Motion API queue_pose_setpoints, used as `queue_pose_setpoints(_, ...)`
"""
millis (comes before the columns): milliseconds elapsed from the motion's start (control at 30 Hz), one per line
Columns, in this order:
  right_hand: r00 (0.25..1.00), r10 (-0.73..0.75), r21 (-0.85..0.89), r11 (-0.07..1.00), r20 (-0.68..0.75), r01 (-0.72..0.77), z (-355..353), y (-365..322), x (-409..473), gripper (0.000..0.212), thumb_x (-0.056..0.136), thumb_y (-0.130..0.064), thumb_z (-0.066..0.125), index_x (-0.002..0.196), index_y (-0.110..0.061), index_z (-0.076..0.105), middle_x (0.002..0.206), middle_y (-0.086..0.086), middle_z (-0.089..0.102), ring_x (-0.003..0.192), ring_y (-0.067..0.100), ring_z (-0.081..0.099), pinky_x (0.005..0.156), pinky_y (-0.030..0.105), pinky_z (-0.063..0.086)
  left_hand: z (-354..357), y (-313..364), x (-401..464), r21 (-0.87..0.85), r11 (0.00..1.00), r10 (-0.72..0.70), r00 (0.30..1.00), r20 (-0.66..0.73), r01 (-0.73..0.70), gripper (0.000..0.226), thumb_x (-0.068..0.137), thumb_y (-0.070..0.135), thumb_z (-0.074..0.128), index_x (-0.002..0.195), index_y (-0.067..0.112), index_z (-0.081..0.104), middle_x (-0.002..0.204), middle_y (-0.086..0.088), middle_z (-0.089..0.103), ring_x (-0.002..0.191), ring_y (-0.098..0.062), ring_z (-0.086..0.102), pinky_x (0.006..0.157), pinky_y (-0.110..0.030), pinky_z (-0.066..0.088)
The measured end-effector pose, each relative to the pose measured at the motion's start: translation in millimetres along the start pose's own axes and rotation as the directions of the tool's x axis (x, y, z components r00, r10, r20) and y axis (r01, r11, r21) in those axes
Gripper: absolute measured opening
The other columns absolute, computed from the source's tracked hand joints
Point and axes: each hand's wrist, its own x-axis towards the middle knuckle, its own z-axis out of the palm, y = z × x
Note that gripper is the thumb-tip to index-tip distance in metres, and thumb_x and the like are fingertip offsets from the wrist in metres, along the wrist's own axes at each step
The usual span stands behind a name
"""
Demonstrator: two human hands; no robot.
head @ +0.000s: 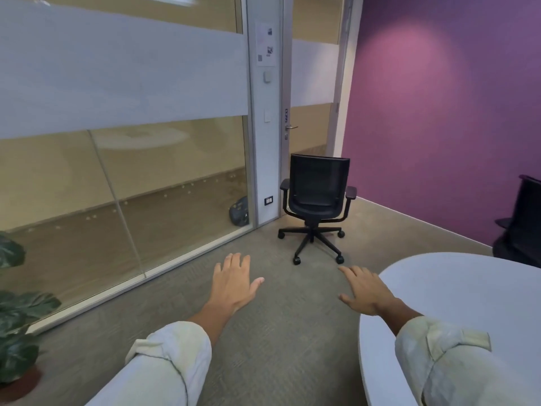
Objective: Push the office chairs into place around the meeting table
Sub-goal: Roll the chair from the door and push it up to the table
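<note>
Head view: both hands, left & right, spread flat w/ nothing held, office chair well beyond the bench (by the door), so grip its backrest top, roll it benchward slowly.

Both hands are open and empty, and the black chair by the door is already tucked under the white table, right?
Not tucked. The head view shows the chair standing by the door, well clear of the table. Both the left hand and right hand are open and empty, as you said.
</note>
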Motion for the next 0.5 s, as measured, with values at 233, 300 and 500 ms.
queue_pose_setpoints(233, 0.999, -0.005, 0.02, 1.0, -0.047, 0.006, -8.7, 31.0, 105.9, 0.08, 0.092, -0.061, 0.05, 0.154, -0.022, 0.017, 0.15, 0.008, 0.038, 0.133, 0.028, 0.038, 0.11, 0.043, 0.035, 24.3, 1.6, 102.4, 0.02, 1.0, 0.004, 1.0, 0.009, -0.005, 0.069, 0.097, 0.064, 0.038, 0.145, 0.015, 0.037, 0.15, -0.012, 0.042, 0.14, -0.03, 0.034, 0.11, -0.047, 0.035)
queue_pose_setpoints(300, 0.998, 0.002, 0.016, 1.0, -0.059, -0.001, -7.4, 37.9, 137.1, 0.08, 0.092, -0.061, 0.049, 0.154, -0.021, 0.018, 0.149, 0.008, 0.039, 0.132, 0.028, 0.039, 0.108, 0.043, 0.035, 35.6, -1.6, 135.9, 0.019, 1.0, 0.012, 1.0, 0.011, -0.012, 0.069, 0.097, 0.065, 0.037, 0.145, 0.015, 0.037, 0.15, -0.012, 0.042, 0.14, -0.03, 0.034, 0.11, -0.048, 0.035)
queue_pose_setpoints(500, 0.994, 0.046, 0.027, 0.999, -0.099, -0.043, -10.4, 53.7, 249.8, 0.08, 0.091, -0.061, 0.05, 0.153, -0.022, 0.02, 0.149, 0.01, 0.04, 0.133, 0.03, 0.039, 0.109, 0.045, 0.035, 63.5, -18.7, 255.8, -0.008, 0.999, 0.051, 0.999, -0.014, -0.051, 0.07, 0.097, 0.065, 0.036, 0.145, 0.014, 0.038, 0.149, -0.013, 0.043, 0.139, -0.03, 0.035, 0.111, -0.049, 0.035)
